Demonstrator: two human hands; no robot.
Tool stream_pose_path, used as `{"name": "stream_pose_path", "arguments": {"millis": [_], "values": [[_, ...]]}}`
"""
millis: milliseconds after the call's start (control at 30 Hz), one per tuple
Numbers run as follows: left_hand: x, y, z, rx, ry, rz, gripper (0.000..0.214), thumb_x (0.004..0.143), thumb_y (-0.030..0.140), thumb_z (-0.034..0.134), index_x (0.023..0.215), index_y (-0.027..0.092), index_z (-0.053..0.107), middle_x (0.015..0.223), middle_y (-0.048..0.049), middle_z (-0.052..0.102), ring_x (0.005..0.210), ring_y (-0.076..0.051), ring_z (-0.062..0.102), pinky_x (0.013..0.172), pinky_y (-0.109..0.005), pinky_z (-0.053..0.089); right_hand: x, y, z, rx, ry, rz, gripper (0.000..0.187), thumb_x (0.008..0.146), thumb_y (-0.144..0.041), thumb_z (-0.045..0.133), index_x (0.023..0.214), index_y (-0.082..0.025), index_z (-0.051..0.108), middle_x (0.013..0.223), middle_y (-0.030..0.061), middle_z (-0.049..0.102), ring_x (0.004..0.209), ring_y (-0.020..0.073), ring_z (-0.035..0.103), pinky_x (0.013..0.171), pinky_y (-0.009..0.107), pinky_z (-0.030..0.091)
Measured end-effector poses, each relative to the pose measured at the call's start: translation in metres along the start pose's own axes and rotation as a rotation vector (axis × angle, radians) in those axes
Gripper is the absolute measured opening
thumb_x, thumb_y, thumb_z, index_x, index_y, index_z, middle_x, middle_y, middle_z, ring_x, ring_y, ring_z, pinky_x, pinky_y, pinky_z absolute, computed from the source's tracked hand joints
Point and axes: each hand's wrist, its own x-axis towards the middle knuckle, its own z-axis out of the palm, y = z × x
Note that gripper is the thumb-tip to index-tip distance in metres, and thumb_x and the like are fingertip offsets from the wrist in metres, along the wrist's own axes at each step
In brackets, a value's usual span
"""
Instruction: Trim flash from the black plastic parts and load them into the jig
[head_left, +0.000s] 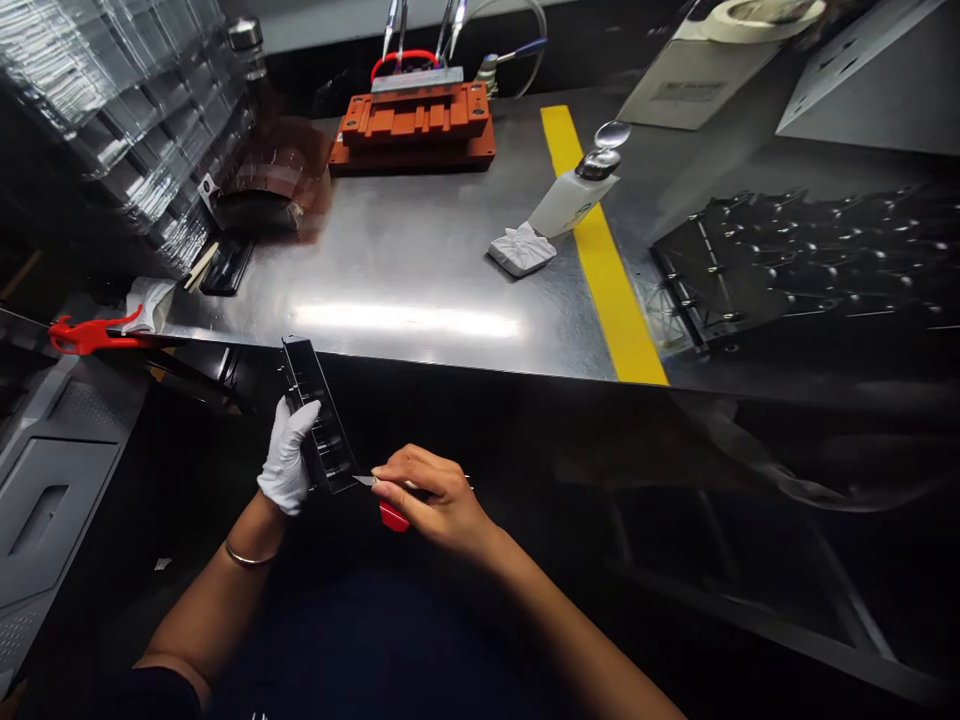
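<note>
My left hand [287,458], in a white glove, grips a long black plastic part [316,410] held upright below the steel table's front edge. My right hand [433,499], bare, is closed around a red-handled knife [392,514]. The knife's small blade touches the lower right corner of the black part. Both hands hang over my lap, in front of the steel table [420,270].
On the table stand an orange fixture block [414,124], a white dispenser bottle [574,195] beside a folded white wipe [522,249], and a yellow tape stripe [604,265]. Black trays [810,260] lie at right, clear trays [135,110] stack at left, a red tool [90,335] lies left.
</note>
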Motion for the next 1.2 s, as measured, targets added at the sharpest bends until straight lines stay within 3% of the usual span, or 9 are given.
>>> {"name": "stream_pose_path", "arguments": {"millis": [167,367,500,567,700,867,1000,1100,1200], "values": [[-0.004,0.000,-0.003,0.076,-0.106,0.012,0.035,0.073,0.036,0.069,0.101,0.021,0.055,0.085,0.0025,0.053,0.072,-0.009,0.052,0.065,-0.021,0.045,0.012,0.008,-0.002,-0.005,-0.040,-0.016,0.013,0.083,-0.029,0.063,0.086,-0.021,0.073,0.071,0.0042,0.065,0.062,0.0139,0.060,0.055,0.026,0.049],[-0.016,-0.001,-0.010,0.181,-0.361,-0.116,0.052,0.069,0.037,0.070,0.115,0.019,0.053,0.102,-0.0052,0.058,0.092,-0.020,0.055,0.080,-0.032,0.046,0.047,0.024,-0.017,-0.036,0.151,-0.011,0.017,0.080,-0.037,0.065,0.078,-0.022,0.073,0.071,0.0039,0.067,0.065,0.0155,0.061,0.060,0.030,0.050],[-0.022,0.000,-0.022,0.225,-0.579,-0.268,0.061,0.064,0.035,0.074,0.120,0.020,0.054,0.102,-0.0066,0.060,0.092,-0.021,0.056,0.077,-0.032,0.046,0.056,0.028,-0.035,-0.113,0.295,0.024,0.020,0.079,-0.040,0.065,0.076,-0.022,0.073,0.072,0.0044,0.068,0.067,0.0166,0.062,0.064,0.031,0.050],[-0.022,0.002,-0.029,0.164,-0.647,-0.349,0.055,0.067,0.038,0.071,0.117,0.021,0.057,0.095,-0.0066,0.061,0.081,-0.019,0.057,0.069,-0.030,0.046,0.052,0.024,-0.044,-0.117,0.216,-0.002,0.017,0.079,-0.038,0.065,0.077,-0.022,0.073,0.072,0.0043,0.067,0.066,0.0161,0.062,0.061,0.030,0.050],[-0.019,0.003,-0.040,0.077,-0.657,-0.458,0.044,0.071,0.044,0.066,0.108,0.020,0.062,0.081,-0.0060,0.061,0.060,-0.014,0.053,0.054,-0.026,0.043,0.044,0.007,-0.060,-0.187,-0.091,-0.044,0.019,0.083,-0.038,0.062,0.084,-0.023,0.073,0.074,0.0040,0.065,0.062,0.0141,0.059,0.055,0.026,0.046],[-0.015,0.005,-0.045,0.146,-0.720,-0.480,0.049,0.070,0.038,0.067,0.115,0.020,0.062,0.086,-0.0064,0.062,0.071,-0.016,0.056,0.061,-0.026,0.045,0.055,-0.012,-0.077,-0.297,-0.395,-0.075,0.024,0.085,-0.042,0.058,0.086,-0.023,0.074,0.075,0.0035,0.065,0.066,0.0133,0.060,0.058,0.024,0.045],[-0.014,0.008,-0.046,0.219,-0.793,-0.552,0.052,0.066,0.037,0.070,0.114,0.019,0.063,0.089,-0.0081,0.064,0.078,-0.021,0.059,0.064,-0.030,0.047,0.067,-0.016,-0.082,-0.339,-0.489,-0.116,0.020,0.083,-0.040,0.061,0.086,-0.025,0.075,0.075,0.0024,0.065,0.065,0.0124,0.060,0.059,0.024,0.044],[-0.014,0.003,-0.047,0.152,-0.814,-0.708,0.054,0.069,0.045,0.066,0.115,0.017,0.061,0.081,-0.0084,0.063,0.062,-0.018,0.059,0.051,-0.028,0.044,0.067,-0.006,-0.073,-0.282,-0.394,-0.097,0.019,0.080,-0.043,0.065,0.083,-0.027,0.075,0.077,0.0026,0.067,0.069,0.0140,0.061,0.062,0.026,0.046],[-0.014,-0.006,-0.042,0.042,-0.809,-0.742,0.059,0.072,0.059,0.057,0.112,0.016,0.059,0.075,-0.0059,0.059,0.047,-0.013,0.051,0.040,-0.024,0.037,0.060,0.009,-0.053,-0.118,-0.071,-0.017,0.025,0.079,-0.048,0.064,0.079,-0.025,0.074,0.076,0.0032,0.067,0.067,0.0149,0.061,0.061,0.028,0.048]]}}
